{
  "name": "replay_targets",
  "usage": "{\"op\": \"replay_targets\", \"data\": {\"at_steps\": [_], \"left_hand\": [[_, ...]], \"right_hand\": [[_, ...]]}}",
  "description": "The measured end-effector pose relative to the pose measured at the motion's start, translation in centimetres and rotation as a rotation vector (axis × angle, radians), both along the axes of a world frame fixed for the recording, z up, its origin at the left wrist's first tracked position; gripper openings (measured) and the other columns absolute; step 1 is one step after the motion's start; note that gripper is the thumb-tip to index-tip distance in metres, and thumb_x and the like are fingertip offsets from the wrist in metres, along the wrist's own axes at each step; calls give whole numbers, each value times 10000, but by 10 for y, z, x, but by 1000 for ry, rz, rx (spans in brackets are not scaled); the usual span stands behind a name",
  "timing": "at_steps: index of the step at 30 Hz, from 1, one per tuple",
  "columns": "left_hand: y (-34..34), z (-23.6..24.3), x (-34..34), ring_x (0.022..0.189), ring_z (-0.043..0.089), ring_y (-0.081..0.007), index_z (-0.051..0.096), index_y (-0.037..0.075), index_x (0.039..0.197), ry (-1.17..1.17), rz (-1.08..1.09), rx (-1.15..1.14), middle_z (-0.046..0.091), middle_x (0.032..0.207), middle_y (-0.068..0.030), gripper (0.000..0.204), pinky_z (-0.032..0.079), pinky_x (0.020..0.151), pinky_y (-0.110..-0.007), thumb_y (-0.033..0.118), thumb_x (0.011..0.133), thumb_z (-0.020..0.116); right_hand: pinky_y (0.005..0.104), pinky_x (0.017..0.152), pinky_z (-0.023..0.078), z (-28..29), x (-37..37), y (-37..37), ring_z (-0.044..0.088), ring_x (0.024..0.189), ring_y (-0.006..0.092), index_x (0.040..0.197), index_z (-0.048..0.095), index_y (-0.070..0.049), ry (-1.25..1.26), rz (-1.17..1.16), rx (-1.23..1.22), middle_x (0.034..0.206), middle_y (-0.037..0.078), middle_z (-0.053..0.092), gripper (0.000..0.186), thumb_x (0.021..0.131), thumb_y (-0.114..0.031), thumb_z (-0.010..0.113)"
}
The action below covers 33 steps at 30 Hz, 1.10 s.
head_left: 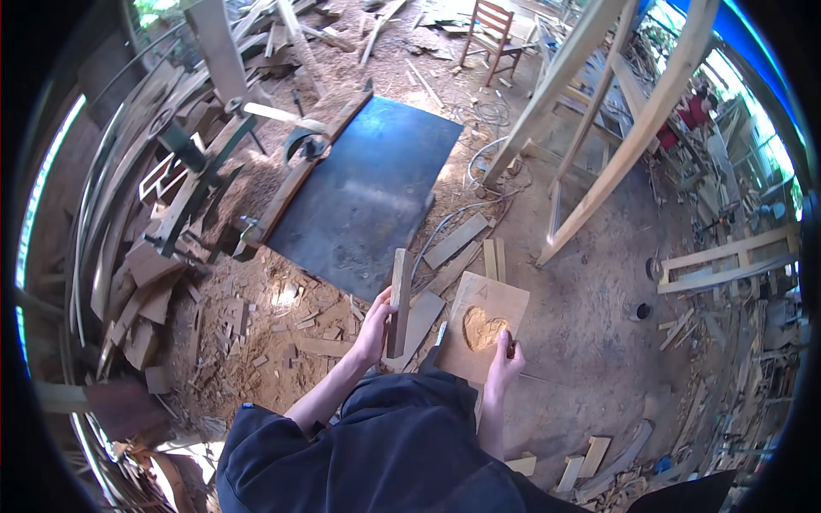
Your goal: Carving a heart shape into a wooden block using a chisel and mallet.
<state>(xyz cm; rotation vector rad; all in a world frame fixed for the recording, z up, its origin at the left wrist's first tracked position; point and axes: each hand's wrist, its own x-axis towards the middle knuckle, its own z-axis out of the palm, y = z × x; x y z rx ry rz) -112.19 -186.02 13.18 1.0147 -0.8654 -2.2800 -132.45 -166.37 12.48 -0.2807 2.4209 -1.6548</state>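
My left hand (374, 332) is closed around a thick wooden bar (399, 295), which it holds upright beside the board. Just right of it lies a flat wooden board (502, 296) with a heart-shaped hollow (481, 332) carved into it and pale wood dust inside. My right hand (506, 362) is at the board's right edge, its fingers closed beside the hollow. A small dark end shows at those fingers; what it belongs to I cannot make out. Short wooden pieces (494, 258) lie against the board's far edge.
A dark sheet-topped table (368, 188) stands ahead, with a metal machine (188, 162) at its left. Leaning beams (629, 141) rise at the right. A dark cylinder (640, 312) sits on the floor. Shavings and offcuts (235, 342) spread at left; a wooden chair (489, 38) stands far back.
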Motion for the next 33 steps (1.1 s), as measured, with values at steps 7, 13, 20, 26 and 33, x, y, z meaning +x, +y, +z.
{"op": "replay_targets", "data": {"at_steps": [7,13,20,26,33], "left_hand": [[17,6,-120,1162,575,-160,359,90,1563,-79,16,-48,577,1323,-65,610,473,1004,-353,204,978,490],[21,20,-181,1178,571,-167,370,90,1561,-103,36,-5,572,1340,-72,616,476,1004,-350,203,974,520],[-8,-10,-225,1061,602,-150,456,146,1516,-193,211,52,613,1242,-49,583,502,904,-349,179,939,528],[-76,-29,-277,1039,615,-194,495,132,1460,-176,231,237,645,1134,-56,543,490,924,-354,298,943,521],[-213,-35,-375,940,635,-200,550,135,1393,-92,244,277,665,1043,-61,521,515,828,-368,382,935,530]], "right_hand": [[332,663,486,-4,-140,24,596,720,149,928,673,66,-27,-121,-128,806,94,679,455,1004,-383,685],[349,747,520,2,-251,26,658,822,189,1005,687,90,-31,-62,-147,930,145,716,516,1005,-426,668],[370,904,501,-1,-306,-40,650,978,231,1220,643,104,-67,-75,-107,1116,161,705,582,1016,-442,639],[386,806,535,-12,-326,-124,660,905,242,1162,648,82,-278,43,-124,1046,183,690,566,1012,-464,627],[359,757,534,-14,-408,-255,647,875,199,1063,661,87,-296,148,-12,994,151,691,508,1015,-419,644]]}}
